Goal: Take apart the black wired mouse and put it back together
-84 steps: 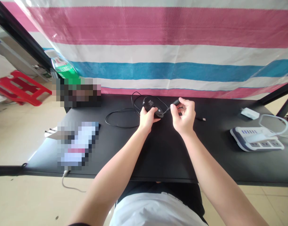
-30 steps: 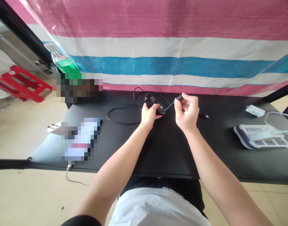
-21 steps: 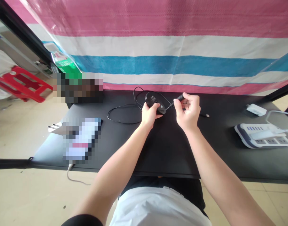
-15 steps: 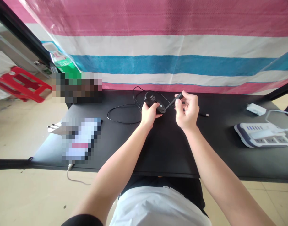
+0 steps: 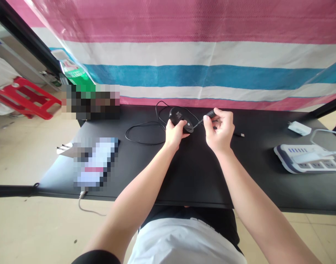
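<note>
One corded mouse (image 5: 176, 114), underside up above the table (image 5: 135, 157): left hand (image 5: 173, 134) grips it; right hand (image 5: 220, 130) pinches a screwdriver (image 5: 210, 114) at its near end, apparently a screw-turning step. Tip seating is unclear; next turn requires alignment.

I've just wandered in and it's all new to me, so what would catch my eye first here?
Your eye would likely go to the striped sheet behind the black table. At the middle, the left hand holds a black mouse underside up, while the right hand points a screwdriver at one end of it. On the right side sits a white power strip.
</note>
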The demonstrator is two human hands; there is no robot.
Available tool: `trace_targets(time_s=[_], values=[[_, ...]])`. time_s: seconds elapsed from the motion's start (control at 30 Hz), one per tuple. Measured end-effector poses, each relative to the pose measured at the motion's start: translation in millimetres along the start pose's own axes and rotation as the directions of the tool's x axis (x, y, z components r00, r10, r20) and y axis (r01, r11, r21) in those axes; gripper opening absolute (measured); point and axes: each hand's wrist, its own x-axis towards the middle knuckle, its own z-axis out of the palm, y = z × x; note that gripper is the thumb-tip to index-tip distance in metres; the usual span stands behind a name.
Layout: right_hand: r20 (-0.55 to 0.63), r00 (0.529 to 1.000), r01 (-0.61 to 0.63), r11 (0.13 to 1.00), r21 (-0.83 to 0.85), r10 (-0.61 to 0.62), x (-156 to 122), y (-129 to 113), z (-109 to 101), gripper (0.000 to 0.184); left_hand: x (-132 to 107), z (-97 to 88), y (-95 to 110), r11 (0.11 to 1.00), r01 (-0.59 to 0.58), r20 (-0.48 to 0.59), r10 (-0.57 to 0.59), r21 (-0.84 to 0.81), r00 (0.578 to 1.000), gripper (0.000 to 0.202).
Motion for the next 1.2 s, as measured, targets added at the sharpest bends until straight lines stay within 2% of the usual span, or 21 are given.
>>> trace_targets(time_s=[0.17,0.37,0.6,0.73,0.93,1.2], values=[[0.063,0.997,-0.056,0.995,0.081,0.051,-2.5,-0.2,0.2,0.028,-0.8,0.6,0.6,1.000,-0.002,0.000,0.002,0.000,1.000,0.027],[0.026,0.999,0.034,0.997,-0.063,-0.033,-0.1,-2.2,-0.8,0.027,-1.0,1.1,-0.3,1.000,-0.001,0.001,0.001,0.014,1.000,0.029],[0.024,0.999,0.045,0.991,-0.122,-0.043,2.7,-1.6,-2.4,0.029,-3.1,2.0,1.0,1.000,0.002,-0.003,-0.002,0.023,1.000,0.029],[0.027,1.000,0.014,0.999,-0.048,-0.013,1.2,-1.4,-2.1,0.029,-2.7,2.1,0.4,1.000,0.001,0.003,-0.001,0.016,1.000,0.028],[0.103,0.993,-0.076,0.989,0.128,0.063,-3.0,-1.5,-1.4,0.030,-0.9,0.9,2.1,1.000,-0.004,-0.009,0.004,0.001,1.000,0.026],[0.038,0.999,-0.003,1.000,-0.001,0.003,-0.6,1.5,0.1,0.030,-3.3,1.6,3.4,1.000,-0.005,0.002,0.005,0.017,1.000,0.022]])
